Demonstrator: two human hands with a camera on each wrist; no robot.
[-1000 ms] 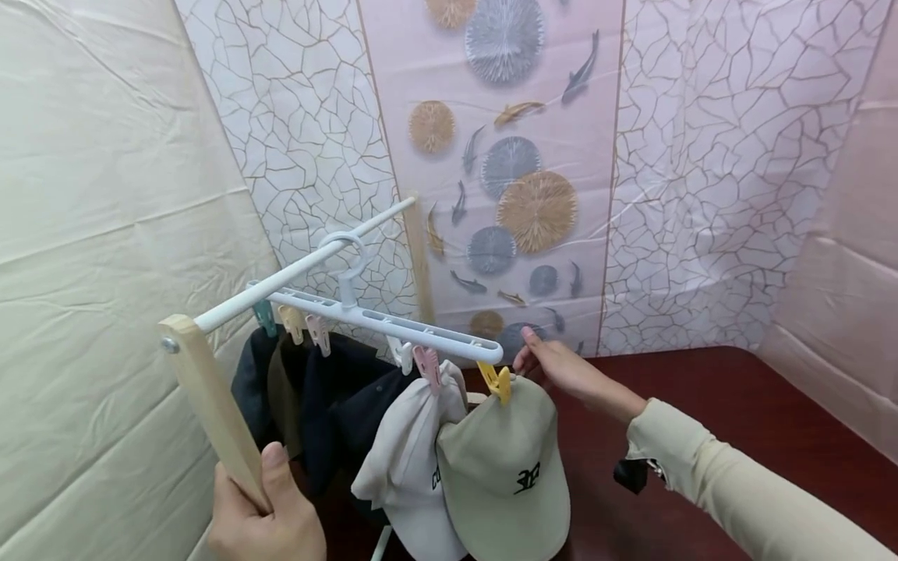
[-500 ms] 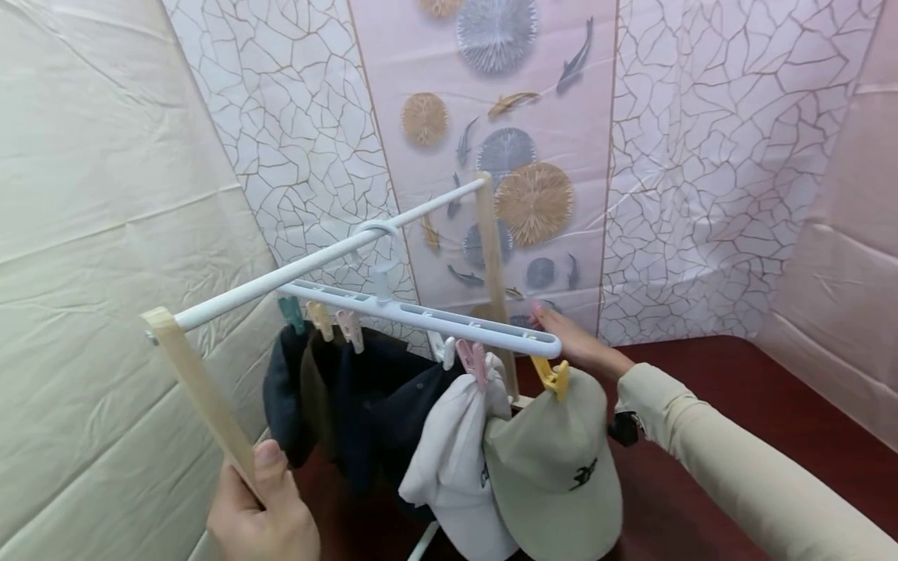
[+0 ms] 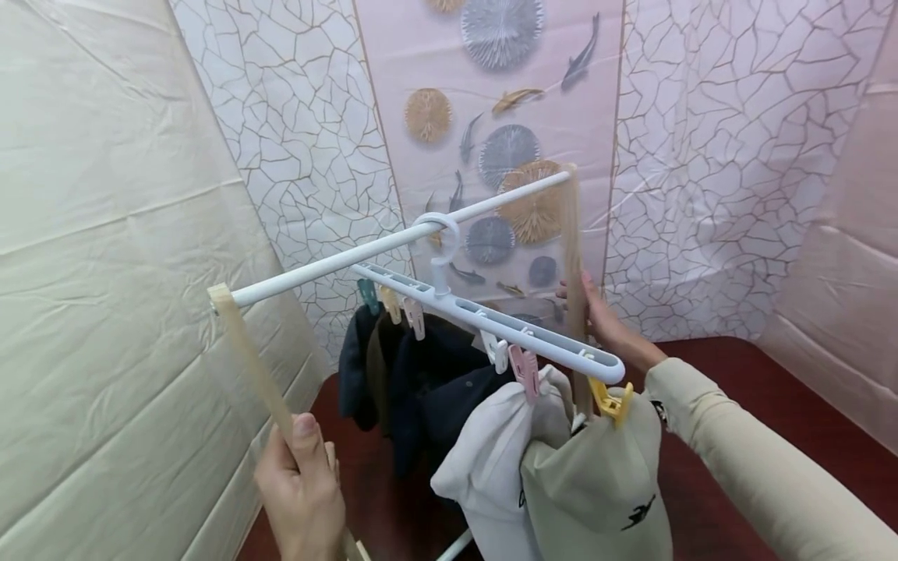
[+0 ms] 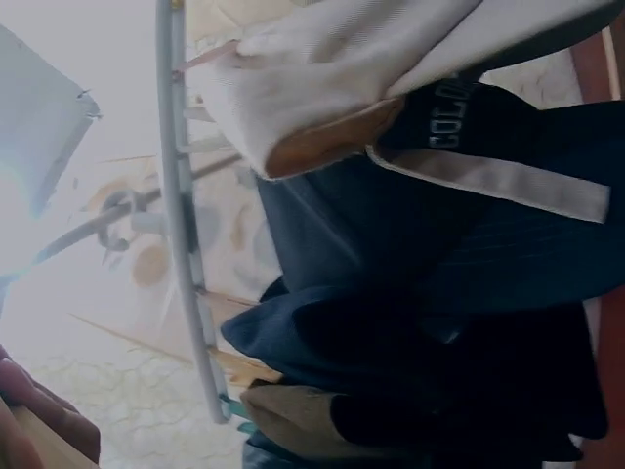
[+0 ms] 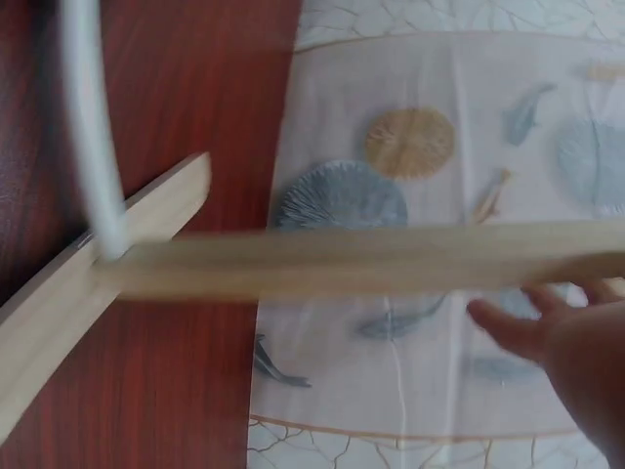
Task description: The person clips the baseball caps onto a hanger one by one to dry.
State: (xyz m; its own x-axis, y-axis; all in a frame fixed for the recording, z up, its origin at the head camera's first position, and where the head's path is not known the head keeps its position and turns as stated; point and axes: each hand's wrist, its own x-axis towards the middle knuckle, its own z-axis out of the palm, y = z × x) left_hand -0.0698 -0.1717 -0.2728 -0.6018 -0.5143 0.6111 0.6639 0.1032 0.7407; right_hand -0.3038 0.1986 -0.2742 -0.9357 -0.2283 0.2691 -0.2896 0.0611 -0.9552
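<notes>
My left hand (image 3: 305, 483) grips the near wooden post (image 3: 254, 362) of a rack with a white top rod (image 3: 351, 255). The far wooden post (image 3: 571, 234) stands beside my right hand (image 3: 612, 323), whose fingers reach behind it. In the right wrist view, the thumb side of that hand (image 5: 576, 357) is apart from the post. A white clip hanger (image 3: 505, 321) hooks over the rod. From its clothespins hang a beige cap (image 3: 596, 491), a white cap (image 3: 487, 436) and several dark caps (image 3: 435, 397). A yellow clothespin (image 3: 612, 401) pinches the beige cap.
A dark red table (image 3: 708, 389) lies under the rack. Pale quilted fabric (image 3: 105, 312) walls the left side. A patterned backdrop (image 3: 737, 195) stands behind. The right wrist view shows a wooden foot bar (image 5: 59, 303) joined to the post.
The rack, with hanger and caps, has moved right and turned, bringing its far post to my right hand. My left hand has moved right with the near post.
</notes>
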